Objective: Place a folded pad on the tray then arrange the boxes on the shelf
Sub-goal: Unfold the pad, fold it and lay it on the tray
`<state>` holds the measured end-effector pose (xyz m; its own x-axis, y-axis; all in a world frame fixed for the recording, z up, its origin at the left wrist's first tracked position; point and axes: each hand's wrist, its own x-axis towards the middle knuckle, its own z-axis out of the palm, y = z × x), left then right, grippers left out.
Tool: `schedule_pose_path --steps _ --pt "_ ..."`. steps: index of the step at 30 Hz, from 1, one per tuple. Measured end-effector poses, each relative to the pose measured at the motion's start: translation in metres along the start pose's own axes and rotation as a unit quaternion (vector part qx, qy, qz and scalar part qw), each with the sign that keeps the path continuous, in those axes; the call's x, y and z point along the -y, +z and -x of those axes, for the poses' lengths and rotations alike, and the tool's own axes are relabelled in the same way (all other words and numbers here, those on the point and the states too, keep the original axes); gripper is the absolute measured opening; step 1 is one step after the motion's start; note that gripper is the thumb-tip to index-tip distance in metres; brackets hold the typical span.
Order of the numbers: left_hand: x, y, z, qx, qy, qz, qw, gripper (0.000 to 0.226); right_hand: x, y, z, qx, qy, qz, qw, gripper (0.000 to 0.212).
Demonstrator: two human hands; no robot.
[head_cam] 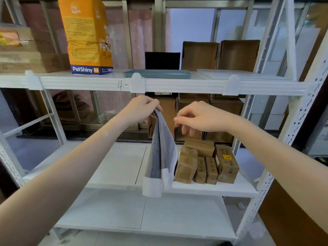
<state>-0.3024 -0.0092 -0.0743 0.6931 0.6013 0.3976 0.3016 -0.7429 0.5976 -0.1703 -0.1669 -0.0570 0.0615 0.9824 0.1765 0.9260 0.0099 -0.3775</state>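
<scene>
My left hand pinches the top corner of a grey and white pad, which hangs down folded lengthwise in front of the middle shelf. My right hand hovers just right of the pad's top with its fingers apart, holding nothing. A blue-grey tray lies on the upper shelf, above both hands. Several small taped cardboard boxes stand in a loose cluster on the middle shelf, right of the hanging pad.
An orange PetShiny bag stands left of the tray. A black box and two open cartons sit behind it. Larger cartons fill the back of the middle shelf. White shelf uprights frame the right side.
</scene>
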Motion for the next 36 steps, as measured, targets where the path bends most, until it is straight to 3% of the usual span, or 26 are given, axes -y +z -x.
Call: schedule_pose_path --steps 6,10,14,20,24,27,32,36 --pt "-0.001 -0.002 0.008 0.028 0.089 -0.086 0.992 0.005 -0.021 0.004 -0.004 -0.032 0.036 0.071 0.996 0.024" --pt "-0.003 -0.009 0.013 0.053 0.121 -0.029 0.991 0.021 -0.034 0.008 -0.007 -0.043 0.048 0.068 0.996 0.034" --pt "-0.005 -0.018 0.016 0.026 0.124 0.014 0.992 0.034 -0.043 0.014 -0.009 -0.026 0.060 0.034 0.997 0.052" --pt "-0.007 -0.042 0.019 -0.038 0.143 0.048 0.988 0.033 -0.046 0.022 -0.007 0.113 0.082 -0.032 0.990 0.075" --pt "-0.006 -0.056 0.019 -0.081 0.146 0.072 0.983 0.031 -0.042 0.033 -0.006 0.110 0.063 -0.101 0.987 0.079" --pt "-0.005 -0.061 0.018 -0.094 0.145 0.069 0.982 0.029 -0.036 0.043 -0.010 0.030 0.044 -0.101 0.993 0.064" --pt "0.002 -0.070 0.018 -0.102 0.132 0.057 0.984 0.027 -0.033 0.045 -0.019 -0.079 0.022 -0.095 0.992 0.012" --pt "0.011 -0.079 0.017 -0.075 0.098 0.008 0.992 0.028 -0.038 0.033 -0.024 -0.094 0.034 -0.068 0.993 0.012"
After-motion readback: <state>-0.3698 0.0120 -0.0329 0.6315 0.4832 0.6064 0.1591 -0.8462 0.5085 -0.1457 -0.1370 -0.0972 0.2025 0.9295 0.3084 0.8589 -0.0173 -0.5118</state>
